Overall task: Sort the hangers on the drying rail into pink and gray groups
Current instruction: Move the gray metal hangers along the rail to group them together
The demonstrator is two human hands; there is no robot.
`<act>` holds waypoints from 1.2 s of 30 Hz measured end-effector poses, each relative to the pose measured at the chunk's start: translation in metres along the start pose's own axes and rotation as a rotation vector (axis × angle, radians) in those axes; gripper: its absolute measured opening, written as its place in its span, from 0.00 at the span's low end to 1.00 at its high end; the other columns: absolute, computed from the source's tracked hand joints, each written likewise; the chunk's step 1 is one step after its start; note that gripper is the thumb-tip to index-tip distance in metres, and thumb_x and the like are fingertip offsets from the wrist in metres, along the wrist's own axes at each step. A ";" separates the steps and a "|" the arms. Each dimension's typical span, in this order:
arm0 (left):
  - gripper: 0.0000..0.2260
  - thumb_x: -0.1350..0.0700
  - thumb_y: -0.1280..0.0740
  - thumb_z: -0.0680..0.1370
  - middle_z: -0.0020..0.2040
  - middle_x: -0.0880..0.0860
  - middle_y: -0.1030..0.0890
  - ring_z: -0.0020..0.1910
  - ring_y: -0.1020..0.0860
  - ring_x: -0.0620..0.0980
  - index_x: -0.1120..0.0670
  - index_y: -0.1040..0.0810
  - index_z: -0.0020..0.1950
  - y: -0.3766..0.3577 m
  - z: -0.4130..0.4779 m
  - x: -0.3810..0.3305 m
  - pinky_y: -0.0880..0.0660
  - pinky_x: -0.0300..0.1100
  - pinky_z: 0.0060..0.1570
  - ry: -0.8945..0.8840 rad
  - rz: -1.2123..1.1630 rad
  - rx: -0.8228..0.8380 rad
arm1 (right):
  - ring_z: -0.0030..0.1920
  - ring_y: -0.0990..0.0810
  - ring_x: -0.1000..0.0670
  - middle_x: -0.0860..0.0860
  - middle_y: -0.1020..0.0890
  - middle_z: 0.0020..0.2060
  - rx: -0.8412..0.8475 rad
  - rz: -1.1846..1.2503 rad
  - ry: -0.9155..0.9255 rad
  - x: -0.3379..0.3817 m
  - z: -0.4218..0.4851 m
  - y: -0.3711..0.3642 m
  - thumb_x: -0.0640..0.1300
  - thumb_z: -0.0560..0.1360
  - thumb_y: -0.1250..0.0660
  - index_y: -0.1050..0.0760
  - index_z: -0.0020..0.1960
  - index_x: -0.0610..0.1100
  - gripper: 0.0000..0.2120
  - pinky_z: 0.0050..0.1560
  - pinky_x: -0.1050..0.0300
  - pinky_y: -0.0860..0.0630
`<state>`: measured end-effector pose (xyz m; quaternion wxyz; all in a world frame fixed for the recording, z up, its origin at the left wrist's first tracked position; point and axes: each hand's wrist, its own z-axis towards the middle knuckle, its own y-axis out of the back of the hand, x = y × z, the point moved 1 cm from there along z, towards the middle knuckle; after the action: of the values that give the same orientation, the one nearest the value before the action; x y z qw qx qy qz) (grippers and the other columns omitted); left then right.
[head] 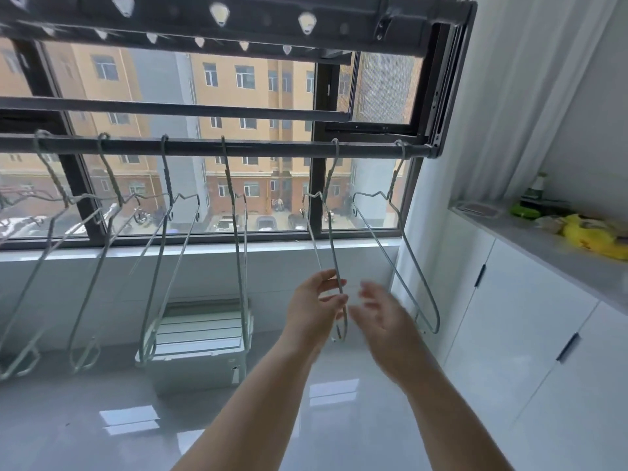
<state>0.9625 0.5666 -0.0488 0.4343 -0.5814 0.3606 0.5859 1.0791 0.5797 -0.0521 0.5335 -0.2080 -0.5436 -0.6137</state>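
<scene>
Several gray wire hangers hang in a row from the dark drying rail [265, 148] in front of the window. My left hand [314, 305] pinches the lower part of the second hanger from the right [331, 239], fingers closed on its wire. My right hand [384, 321] is blurred just to the right of that hanger, fingers spread, holding nothing. The rightmost hanger [404, 253] hangs free near the rail's end. At the far left edge a reddish, pink-looking hanger [23, 195] shows faintly. The other gray hangers [163, 232] hang untouched to the left.
A white folded rack or box [200, 341] sits on the glossy floor under the window. White cabinets [530, 328] line the right wall, with a yellow item [591, 237] and a bottle on their counter. A second rail runs above and behind.
</scene>
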 end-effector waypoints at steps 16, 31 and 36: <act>0.18 0.70 0.36 0.74 0.52 0.52 0.22 0.41 0.23 0.49 0.58 0.28 0.62 -0.024 0.005 0.008 0.21 0.34 0.33 -0.001 -0.045 -0.006 | 0.47 0.21 0.40 0.42 0.20 0.42 -0.282 -0.207 -0.253 -0.050 0.040 0.044 0.36 0.78 0.49 0.32 0.65 0.40 0.17 0.53 0.45 0.25; 0.19 0.69 0.33 0.72 0.48 0.51 0.20 0.42 0.22 0.44 0.60 0.27 0.62 -0.024 0.012 0.009 0.25 0.26 0.34 -0.069 0.061 0.035 | 0.60 0.24 0.51 0.46 0.22 0.61 -0.043 -0.205 -0.032 -0.022 -0.008 0.002 0.46 0.79 0.43 0.33 0.68 0.43 0.18 0.52 0.70 0.35; 0.21 0.70 0.31 0.70 0.48 0.53 0.20 0.41 0.21 0.44 0.62 0.27 0.62 -0.026 0.013 0.004 0.23 0.29 0.32 -0.041 0.042 0.051 | 0.48 0.20 0.63 0.61 0.18 0.45 -0.067 -0.040 0.007 -0.022 -0.009 0.001 0.45 0.77 0.38 0.27 0.60 0.53 0.12 0.50 0.68 0.24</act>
<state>0.9818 0.5880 -0.0498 0.4439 -0.5502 0.3789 0.5972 1.0907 0.5814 -0.0734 0.5159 -0.2127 -0.5249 -0.6428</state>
